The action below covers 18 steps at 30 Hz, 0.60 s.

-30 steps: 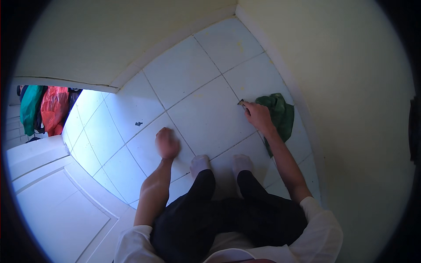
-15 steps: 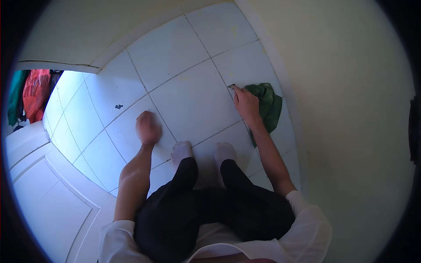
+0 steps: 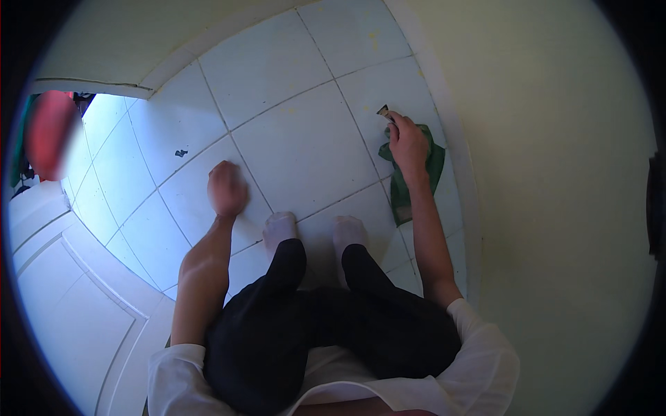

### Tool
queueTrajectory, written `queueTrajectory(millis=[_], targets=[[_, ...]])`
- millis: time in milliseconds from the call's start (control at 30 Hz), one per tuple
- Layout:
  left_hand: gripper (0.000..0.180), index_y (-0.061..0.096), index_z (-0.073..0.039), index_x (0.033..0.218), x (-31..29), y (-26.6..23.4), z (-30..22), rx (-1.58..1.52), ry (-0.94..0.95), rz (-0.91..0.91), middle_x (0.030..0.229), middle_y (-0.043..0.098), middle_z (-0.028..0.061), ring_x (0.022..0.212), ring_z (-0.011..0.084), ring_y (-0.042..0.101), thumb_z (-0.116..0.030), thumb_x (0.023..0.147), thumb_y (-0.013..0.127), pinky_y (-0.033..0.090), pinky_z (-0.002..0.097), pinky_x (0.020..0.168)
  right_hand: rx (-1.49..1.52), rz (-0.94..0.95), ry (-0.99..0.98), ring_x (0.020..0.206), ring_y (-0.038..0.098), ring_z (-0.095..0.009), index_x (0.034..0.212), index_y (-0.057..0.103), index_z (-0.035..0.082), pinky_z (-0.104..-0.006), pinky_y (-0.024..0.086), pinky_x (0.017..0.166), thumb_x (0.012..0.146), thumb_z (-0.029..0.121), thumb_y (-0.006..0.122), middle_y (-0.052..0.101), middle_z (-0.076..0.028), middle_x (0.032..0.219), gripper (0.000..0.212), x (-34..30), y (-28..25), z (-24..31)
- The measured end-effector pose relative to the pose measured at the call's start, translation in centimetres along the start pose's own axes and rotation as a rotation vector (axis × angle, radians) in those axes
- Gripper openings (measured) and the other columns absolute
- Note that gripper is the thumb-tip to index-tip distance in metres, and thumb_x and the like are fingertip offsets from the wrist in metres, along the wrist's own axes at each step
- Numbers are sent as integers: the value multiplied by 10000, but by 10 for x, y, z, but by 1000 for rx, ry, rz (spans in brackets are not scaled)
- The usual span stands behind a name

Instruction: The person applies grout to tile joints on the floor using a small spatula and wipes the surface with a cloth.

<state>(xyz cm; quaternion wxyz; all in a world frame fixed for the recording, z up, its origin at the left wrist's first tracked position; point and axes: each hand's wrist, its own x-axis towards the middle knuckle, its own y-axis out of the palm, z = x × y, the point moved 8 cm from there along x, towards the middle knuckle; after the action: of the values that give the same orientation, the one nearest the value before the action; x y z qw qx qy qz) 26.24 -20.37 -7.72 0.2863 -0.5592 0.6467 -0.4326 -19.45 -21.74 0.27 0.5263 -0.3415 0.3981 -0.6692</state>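
In my right hand (image 3: pixel 409 143) is a small flat scraper (image 3: pixel 383 111), its dark edge pointing away from me near the floor tiles; the fingers hide most of its grip. Under and beside that hand lies a crumpled green cloth (image 3: pixel 431 166), close to the right wall. My left hand (image 3: pixel 227 188), somewhat blurred, is curled into a fist low over the tiles, with nothing showing from it. Beyond it a small dark scrap (image 3: pixel 181 152) lies on the floor.
White tiles (image 3: pixel 298 145) with dark joints and faint yellowish specks run between pale walls (image 3: pixel 548 180). My feet (image 3: pixel 280 225) stand between my hands. A white panelled door (image 3: pixel 76 305) is at left, with a red bag (image 3: pixel 52 135) beyond it.
My right hand has moved forward and slightly right with the scraper, now over the green cloth's far part. My left hand remains a fist near the same tile. The red bag now looks blurred.
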Motion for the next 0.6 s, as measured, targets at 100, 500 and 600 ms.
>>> queueTrajectory(millis=[100, 500, 600], targets=[[338, 580, -90, 1113, 1, 0, -1, -3, 11, -12, 1253, 551, 132, 1215, 373, 499, -58, 780, 533, 411, 503, 1062, -59, 71, -57, 858, 693, -364, 1176, 700, 133, -458, 559, 712, 964, 170, 642, 691, -118, 944, 223, 8, -6, -7], [329, 584, -90, 1108, 0, 0, 1, 7, 9, -10, 1258, 548, 129, 1218, 373, 496, -66, 783, 540, 411, 504, 1062, -120, 142, -75, 768, 700, -408, 1263, 634, 84, -499, 578, 661, 1042, 214, 552, 678, -200, 916, 269, -8, 47, 13], [331, 584, -90, 1110, 2, 2, -1, 3, 5, 4, 1256, 549, 129, 1216, 372, 498, -67, 782, 542, 413, 502, 1058, -155, 172, -46, 752, 709, -409, 1327, 595, 61, -499, 587, 659, 1040, 200, 547, 683, -207, 888, 323, -8, 63, 8]])
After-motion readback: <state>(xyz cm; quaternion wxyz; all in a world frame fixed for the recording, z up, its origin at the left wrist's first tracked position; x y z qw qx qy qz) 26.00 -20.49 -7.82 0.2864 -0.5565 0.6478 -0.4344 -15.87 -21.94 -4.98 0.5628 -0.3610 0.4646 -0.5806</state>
